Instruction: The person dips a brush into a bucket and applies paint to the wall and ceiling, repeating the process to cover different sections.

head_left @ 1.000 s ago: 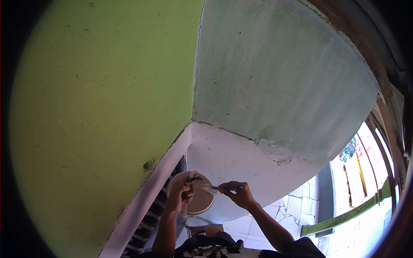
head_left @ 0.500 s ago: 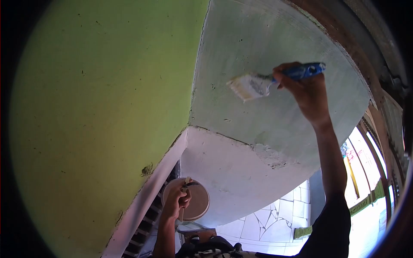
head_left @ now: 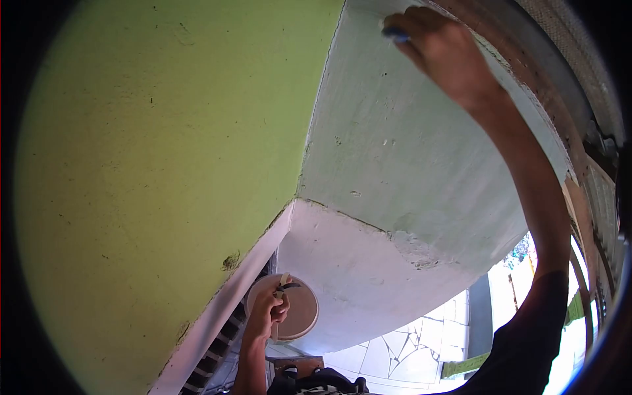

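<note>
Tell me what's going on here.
The person's right hand is raised high against the pale green wall, closed around a blue handle that is mostly hidden. The left hand grips a round tub by its rim, held low beside the white band under that wall. A bright green wall adjoins on the left.

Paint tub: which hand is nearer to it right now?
Left. The left hand grips the rim of the paint tub; the right hand is raised far above it, holding a brush by the pale wall.

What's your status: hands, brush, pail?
Left hand grips paint pail edge, low. Right hand raised at pale green wall, shut on blue brush handle; bristles hidden. Nothing blocking.
</note>
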Demonstrator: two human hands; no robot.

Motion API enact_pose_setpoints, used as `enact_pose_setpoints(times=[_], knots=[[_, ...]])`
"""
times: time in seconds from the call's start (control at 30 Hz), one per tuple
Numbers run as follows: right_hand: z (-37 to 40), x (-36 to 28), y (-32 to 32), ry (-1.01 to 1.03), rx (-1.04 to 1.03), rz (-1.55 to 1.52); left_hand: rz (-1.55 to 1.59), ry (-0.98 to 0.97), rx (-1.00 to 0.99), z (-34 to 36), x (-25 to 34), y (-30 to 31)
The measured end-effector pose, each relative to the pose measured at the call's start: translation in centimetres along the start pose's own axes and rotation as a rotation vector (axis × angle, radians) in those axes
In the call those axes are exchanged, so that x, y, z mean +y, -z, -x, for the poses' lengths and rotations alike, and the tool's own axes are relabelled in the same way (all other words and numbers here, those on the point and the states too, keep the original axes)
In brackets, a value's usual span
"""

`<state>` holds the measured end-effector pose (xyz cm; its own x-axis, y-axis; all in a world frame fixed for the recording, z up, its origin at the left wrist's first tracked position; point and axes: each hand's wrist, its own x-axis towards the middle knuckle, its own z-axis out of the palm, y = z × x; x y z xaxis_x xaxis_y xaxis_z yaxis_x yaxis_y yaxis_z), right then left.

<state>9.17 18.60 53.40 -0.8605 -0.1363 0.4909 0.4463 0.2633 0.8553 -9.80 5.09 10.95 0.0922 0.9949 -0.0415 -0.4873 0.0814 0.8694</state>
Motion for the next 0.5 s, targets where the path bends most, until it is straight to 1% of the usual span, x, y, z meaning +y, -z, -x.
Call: enact_pose_setpoints(times=[0.07, 0.17, 0.3, 0.37, 0.4, 0.47, 0.5], knots=[[1.3, -1.5, -2.1, 0.051, -0.042, 0.080, -0.008, 0.001, 0.006, 0.0, 0.0, 0.0], [4.1, -4.4, -4.0, 0.102, -0.069, 0.116, 0.007, -0.005, -0.012, -0.2, -0.5, 0.2], [7.4, -8.6, -4.5, 0.123, -0.049, 0.072, 0.019, -0.009, -0.004, -0.1, -0.7, 0.8], [8.6, -10.5, -3.8, 0.111, -0.096, -0.049, 0.000, -0.025, -0.009, 0.2, -0.3, 0.7], [9.2, -11.5, -3.4, 0.110, -0.094, -0.050, -0.001, -0.026, -0.007, 0.2, -0.3, 0.7], [10.1, -13.1, -2.9, 0.132, -0.241, -0.196, 0.010, -0.032, 0.005, 0.5, -0.4, 0.7], [9.7, -13.2, -2.6, 0.129, -0.238, -0.197, 0.006, -0.033, 0.007, 0.7, -0.3, 0.7]])
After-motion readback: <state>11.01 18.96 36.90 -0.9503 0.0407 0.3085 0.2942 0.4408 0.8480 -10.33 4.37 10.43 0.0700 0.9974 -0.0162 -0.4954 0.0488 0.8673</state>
